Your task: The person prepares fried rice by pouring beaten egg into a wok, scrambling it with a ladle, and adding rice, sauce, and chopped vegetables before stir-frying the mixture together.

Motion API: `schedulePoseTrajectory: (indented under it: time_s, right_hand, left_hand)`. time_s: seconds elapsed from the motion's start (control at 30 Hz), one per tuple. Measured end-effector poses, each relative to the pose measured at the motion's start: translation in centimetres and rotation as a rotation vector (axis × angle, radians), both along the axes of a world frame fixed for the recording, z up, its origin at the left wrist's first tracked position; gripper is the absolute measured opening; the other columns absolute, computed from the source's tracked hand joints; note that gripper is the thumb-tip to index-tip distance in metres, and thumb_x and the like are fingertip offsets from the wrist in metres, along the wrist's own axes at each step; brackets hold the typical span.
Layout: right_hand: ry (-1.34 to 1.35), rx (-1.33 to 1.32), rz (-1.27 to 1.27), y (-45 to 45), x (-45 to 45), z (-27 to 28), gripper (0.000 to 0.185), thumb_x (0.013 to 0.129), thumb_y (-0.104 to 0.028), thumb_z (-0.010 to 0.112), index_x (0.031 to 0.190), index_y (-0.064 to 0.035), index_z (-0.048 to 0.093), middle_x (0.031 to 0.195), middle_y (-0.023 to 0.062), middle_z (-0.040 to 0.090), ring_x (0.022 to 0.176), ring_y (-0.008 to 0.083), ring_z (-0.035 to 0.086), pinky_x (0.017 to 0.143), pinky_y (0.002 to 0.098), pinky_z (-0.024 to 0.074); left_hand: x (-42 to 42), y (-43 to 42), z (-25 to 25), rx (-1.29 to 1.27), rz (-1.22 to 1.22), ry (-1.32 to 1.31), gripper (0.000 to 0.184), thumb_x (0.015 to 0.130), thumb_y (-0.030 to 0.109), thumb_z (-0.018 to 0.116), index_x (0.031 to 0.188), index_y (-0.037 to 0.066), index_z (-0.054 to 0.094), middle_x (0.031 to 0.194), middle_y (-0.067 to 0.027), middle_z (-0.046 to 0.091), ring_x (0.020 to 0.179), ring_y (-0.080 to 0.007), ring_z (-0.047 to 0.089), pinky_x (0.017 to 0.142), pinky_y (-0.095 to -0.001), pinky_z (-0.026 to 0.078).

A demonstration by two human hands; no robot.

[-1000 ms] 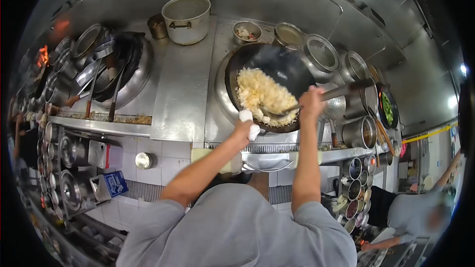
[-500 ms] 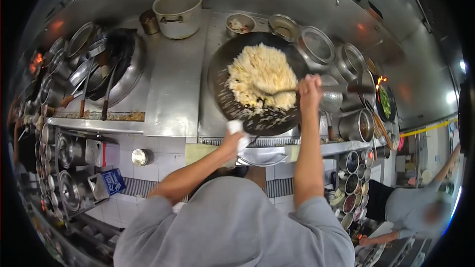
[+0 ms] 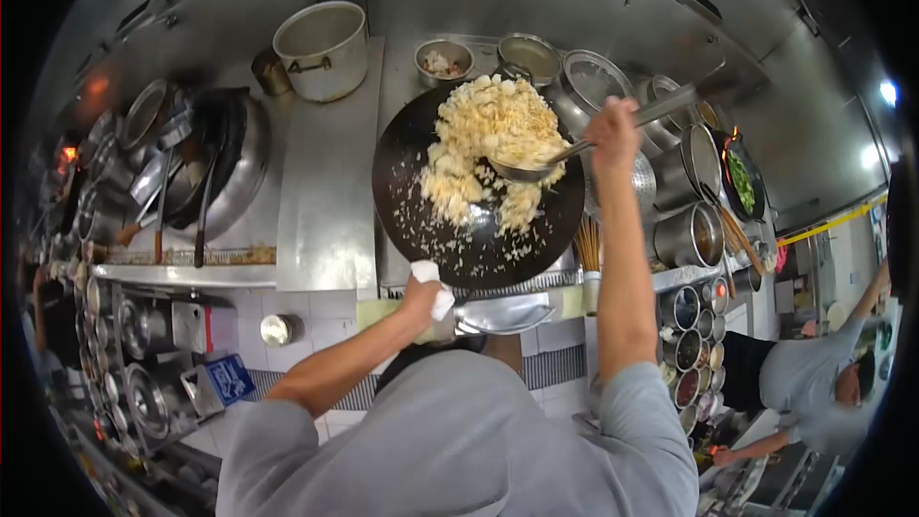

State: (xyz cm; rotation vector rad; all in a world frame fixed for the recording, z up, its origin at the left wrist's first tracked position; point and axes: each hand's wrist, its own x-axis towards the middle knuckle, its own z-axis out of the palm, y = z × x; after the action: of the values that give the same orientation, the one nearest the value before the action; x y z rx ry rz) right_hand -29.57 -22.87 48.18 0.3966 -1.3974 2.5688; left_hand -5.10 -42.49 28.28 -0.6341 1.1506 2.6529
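A large black wok point(image 3: 397, 215) sits on the stove in front of me, tilted slightly. Rice point(image 3: 490, 120) with bits of egg is heaped toward its far side, and loose grains are scattered over the near wall. My left hand point(image 3: 417, 306) is closed around a folded white cloth point(image 3: 436, 289) at the wok's near left rim; the cloth covers whatever part of the wok is under it. With my right hand point(image 3: 614, 139) I grip the long handle of a metal ladle point(image 3: 525, 171), whose bowl rests among the rice.
A tall pot point(image 3: 325, 62) stands at the back left, and a bowl of food point(image 3: 443, 63) behind the wok. Strainers and pots crowd the right side, including a pot point(image 3: 691, 235). Another wok point(image 3: 235, 163) holds tools at left. A co-worker point(image 3: 814, 373) stands at far right.
The wok and my left hand have shifted left and nearer to me. My right hand has risen slightly, the ladle is more steeply tilted, and the rice has gathered into a higher heap.
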Motion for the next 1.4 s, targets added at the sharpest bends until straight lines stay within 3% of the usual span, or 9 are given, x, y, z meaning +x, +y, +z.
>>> schedulePoseTrajectory:
  time_s: [0.13,0.27,0.4,0.8,1.1,1.2,1.23,1.33,1.4]
  right_hand:
    - [0.197,0.096,-0.12,0.2,2.7,4.8,0.03,0.089,-0.009,0.057,0.069,-0.0139,0.036,0.051,-0.0042,0.031,0.041,0.0073,0.029,0.041,0.0256,0.0273]
    - [-0.082,0.314,-0.208,-3.9,-5.6,-14.8,0.03,0.088,-0.009,0.061,0.068,-0.0125,0.039,0.05,-0.0017,0.037,0.04,0.0088,0.034,0.04,0.0273,0.032]
    - [-0.176,0.181,0.034,-5.9,-5.3,-5.0,0.029,0.088,-0.007,0.06,0.068,-0.0121,0.039,0.049,-0.0024,0.034,0.037,0.0093,0.03,0.037,0.028,0.0296]
    - [-0.094,0.232,0.035,-9.6,-10.1,-9.1,0.024,0.087,-0.008,0.062,0.07,-0.0088,0.045,0.048,-0.001,0.041,0.035,0.0114,0.037,0.035,0.0291,0.0285]
    - [0.054,0.61,-0.11,-12.4,-13.3,-12.0,0.025,0.085,-0.014,0.066,0.069,-0.0076,0.047,0.052,0.0,0.046,0.042,0.0103,0.042,0.041,0.0281,0.0349]
    - [0.555,0.935,-0.802,-8.9,-14.2,-9.6,0.027,0.085,-0.024,0.066,0.077,0.0007,0.058,0.062,0.006,0.052,0.061,0.013,0.047,0.058,0.0329,0.0415]
    - [0.331,0.532,-0.456,-8.3,-13.6,-10.3,0.029,0.085,-0.026,0.066,0.075,0.0,0.058,0.06,0.0037,0.053,0.057,0.0131,0.047,0.055,0.0327,0.0408]
    - [0.113,1.107,-0.267,-6.9,-12.4,-9.3,0.031,0.087,-0.023,0.065,0.067,-0.0015,0.055,0.059,0.0014,0.053,0.054,0.0117,0.045,0.051,0.0311,0.0384]
    - [-0.186,0.736,-0.187,-6.8,-5.0,-2.6,0.025,0.088,-0.022,0.065,0.072,-0.0075,0.052,0.055,-0.0016,0.045,0.052,0.0088,0.04,0.049,0.0268,0.0373]
  left_hand:
    - [-6.5,2.1,-2.9,-0.079,0.124,-0.123,0.024,0.081,-0.004,0.044,0.101,0.007,0.047,0.079,-0.0091,0.053,0.06,-0.021,0.056,0.048,-0.0348,0.048]
    - [-10.6,3.7,-7.3,-0.052,0.12,-0.081,0.015,0.087,0.008,0.055,0.1,0.008,0.05,0.08,-0.007,0.057,0.066,-0.0215,0.06,0.053,-0.0346,0.051]
    - [-6.3,0.6,-2.7,0.234,-0.122,-0.183,0.034,0.096,0.038,0.055,0.111,0.008,0.056,0.1,-0.0061,0.066,0.087,-0.0169,0.063,0.077,-0.0322,0.053]
    - [16.1,-13.7,-3.1,-0.439,0.399,-0.316,0.041,0.086,0.022,0.065,0.12,0.006,0.048,0.094,-0.0034,0.055,0.08,-0.0134,0.055,0.067,-0.0298,0.048]
    - [12.9,-13.6,1.2,-0.537,0.573,-0.167,0.046,0.087,0.019,0.063,0.127,0.004,0.045,0.106,-0.0064,0.059,0.092,-0.0172,0.059,0.074,-0.0315,0.05]
    - [11.3,-11.3,2.8,-0.312,0.537,-0.132,0.042,0.088,0.019,0.063,0.124,0.004,0.049,0.107,-0.0067,0.06,0.092,-0.0176,0.06,0.076,-0.0317,0.052]
    - [10.0,-9.7,4.9,-0.2,0.575,-0.133,0.04,0.088,0.019,0.063,0.123,0.005,0.049,0.106,-0.0066,0.06,0.09,-0.0177,0.061,0.077,-0.0315,0.053]
    - [8.6,-9.1,3.3,-0.094,0.456,-0.163,0.039,0.087,0.016,0.064,0.121,0.005,0.05,0.1,-0.0054,0.061,0.085,-0.0165,0.062,0.073,-0.0323,0.053]
    - [6.1,-8.8,4.8,-0.094,0.446,-0.146,0.043,0.084,0.017,0.066,0.122,0.004,0.049,0.102,-0.0055,0.061,0.087,-0.0169,0.062,0.074,-0.0325,0.053]
